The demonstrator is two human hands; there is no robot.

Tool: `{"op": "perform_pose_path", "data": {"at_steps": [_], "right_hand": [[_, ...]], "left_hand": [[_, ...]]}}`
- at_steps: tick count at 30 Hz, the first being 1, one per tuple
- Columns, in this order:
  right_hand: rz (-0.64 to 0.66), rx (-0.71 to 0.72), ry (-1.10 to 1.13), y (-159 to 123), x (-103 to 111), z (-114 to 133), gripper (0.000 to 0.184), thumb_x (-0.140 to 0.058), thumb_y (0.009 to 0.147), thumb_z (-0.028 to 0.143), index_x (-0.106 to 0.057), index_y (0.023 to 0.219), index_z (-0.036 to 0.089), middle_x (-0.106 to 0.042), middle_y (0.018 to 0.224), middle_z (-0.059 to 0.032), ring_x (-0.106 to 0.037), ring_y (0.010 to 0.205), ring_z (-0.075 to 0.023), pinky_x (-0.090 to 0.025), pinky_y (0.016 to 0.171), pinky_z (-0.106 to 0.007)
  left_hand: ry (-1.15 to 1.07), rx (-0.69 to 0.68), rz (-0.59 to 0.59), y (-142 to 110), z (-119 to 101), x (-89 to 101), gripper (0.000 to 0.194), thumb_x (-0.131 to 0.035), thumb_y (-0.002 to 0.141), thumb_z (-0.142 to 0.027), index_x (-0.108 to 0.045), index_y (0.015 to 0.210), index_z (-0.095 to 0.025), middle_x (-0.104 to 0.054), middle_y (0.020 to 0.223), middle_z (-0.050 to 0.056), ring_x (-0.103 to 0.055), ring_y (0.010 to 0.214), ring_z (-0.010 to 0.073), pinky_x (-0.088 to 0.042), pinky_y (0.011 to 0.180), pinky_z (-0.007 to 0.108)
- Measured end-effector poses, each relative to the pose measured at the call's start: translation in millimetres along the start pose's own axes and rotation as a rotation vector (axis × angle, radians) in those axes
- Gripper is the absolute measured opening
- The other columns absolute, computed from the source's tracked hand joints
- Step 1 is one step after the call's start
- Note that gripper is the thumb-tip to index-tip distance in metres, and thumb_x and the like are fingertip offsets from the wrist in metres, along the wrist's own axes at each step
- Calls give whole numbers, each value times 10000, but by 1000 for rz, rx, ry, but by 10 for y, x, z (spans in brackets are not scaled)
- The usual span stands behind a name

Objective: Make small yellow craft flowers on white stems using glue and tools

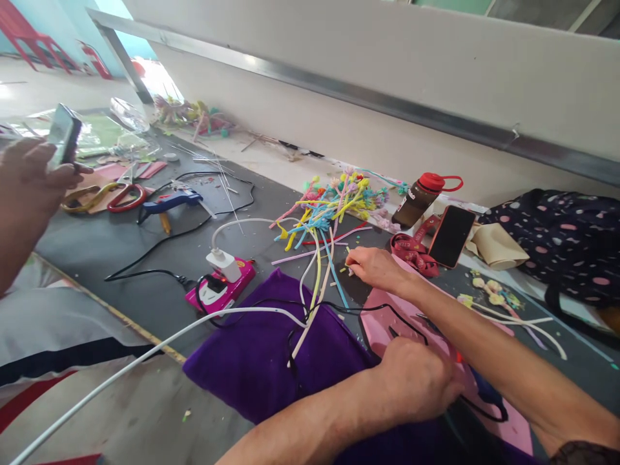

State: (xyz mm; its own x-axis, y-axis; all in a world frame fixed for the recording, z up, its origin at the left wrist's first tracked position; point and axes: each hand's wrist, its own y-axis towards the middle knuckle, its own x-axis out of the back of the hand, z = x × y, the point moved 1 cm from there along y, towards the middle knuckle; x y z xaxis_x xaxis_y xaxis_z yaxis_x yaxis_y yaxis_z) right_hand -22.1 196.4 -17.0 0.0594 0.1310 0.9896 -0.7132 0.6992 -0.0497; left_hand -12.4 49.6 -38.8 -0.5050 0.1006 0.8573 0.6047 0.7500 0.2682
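Observation:
My right hand (pixel 375 266) reaches over the dark tabletop with its fingers pinched together. Small cut bits of pale stem (pixel 343 270) lie by its fingertips; what it grips, if anything, is too small to make out. Closer to me, my left hand (pixel 419 374) is closed in a fist above pink sheets (pixel 387 303), its fingers turned away from view. A dark tip shows beside its knuckles. Beyond my right hand lies a pile of fuzzy pipe-cleaner flowers (pixel 334 206) in yellow, blue and pink, with long stems trailing over a purple cloth (pixel 271 323).
A pink power strip (pixel 227 290) with plugs and cables sits left of the cloth. Past it are a blue glue gun (pixel 172 201) and scissors (pixel 126 197). Another person's hand (pixel 33 174) holds a phone (pixel 65 132). A bottle (pixel 419 200) and another phone (pixel 453 236) stand right.

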Motion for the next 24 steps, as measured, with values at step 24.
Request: {"op": "perform_pose_path", "data": {"at_steps": [24], "right_hand": [[-217,-223,427,689,-41,234,157,-500,778,203,-642,737,151,-673,588,-15,-655,633,-135,-437,599,-185]], "left_hand": [[-86,93,136,26,20,80,269,-481,822,-328,-663,818,-130,-713,753,109,-680,699,273,-527,590,352]]}}
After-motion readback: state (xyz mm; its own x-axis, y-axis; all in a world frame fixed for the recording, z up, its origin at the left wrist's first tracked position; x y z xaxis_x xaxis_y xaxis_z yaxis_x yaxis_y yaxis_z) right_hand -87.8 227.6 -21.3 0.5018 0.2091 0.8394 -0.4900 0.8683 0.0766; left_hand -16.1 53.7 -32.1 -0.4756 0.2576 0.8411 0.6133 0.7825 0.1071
